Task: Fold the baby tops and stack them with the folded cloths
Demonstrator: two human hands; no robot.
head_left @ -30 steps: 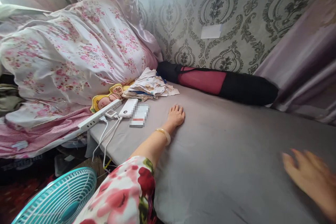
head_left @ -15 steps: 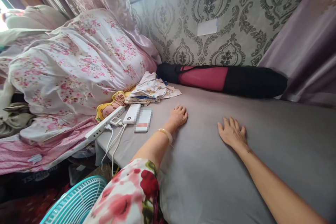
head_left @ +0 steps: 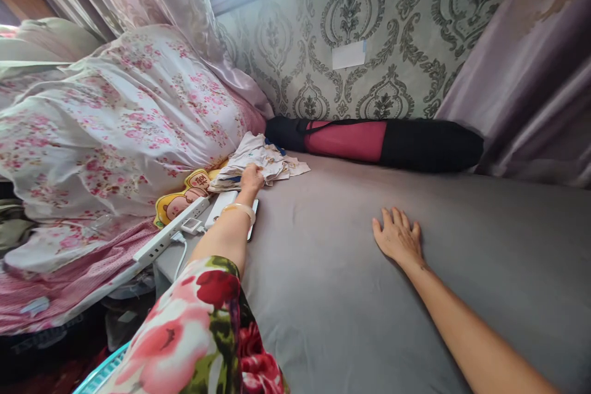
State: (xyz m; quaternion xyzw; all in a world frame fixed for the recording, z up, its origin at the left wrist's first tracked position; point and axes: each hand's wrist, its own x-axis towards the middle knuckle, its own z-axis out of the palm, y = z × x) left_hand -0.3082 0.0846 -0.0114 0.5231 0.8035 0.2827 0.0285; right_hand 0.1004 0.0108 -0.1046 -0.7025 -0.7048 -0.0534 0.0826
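Observation:
My left hand is at the near edge of a pile of white printed clothes, its fingers closed on the cloth and partly hidden. A pale bangle circles that wrist. Beneath the forearm, a white power bank and a phone are mostly covered. My right hand lies flat on the grey sheet, fingers spread, holding nothing.
A white power strip with a plugged-in charger and cable lies left of my arm, beside a yellow cartoon cushion. Floral bedding is heaped behind. A long black and red bag lies along the wall. A turquoise fan stands at lower left.
My left hand has moved left and forward from the bare sheet to the clothes pile and closed on it. My right hand stays flat. The view has shifted slightly.

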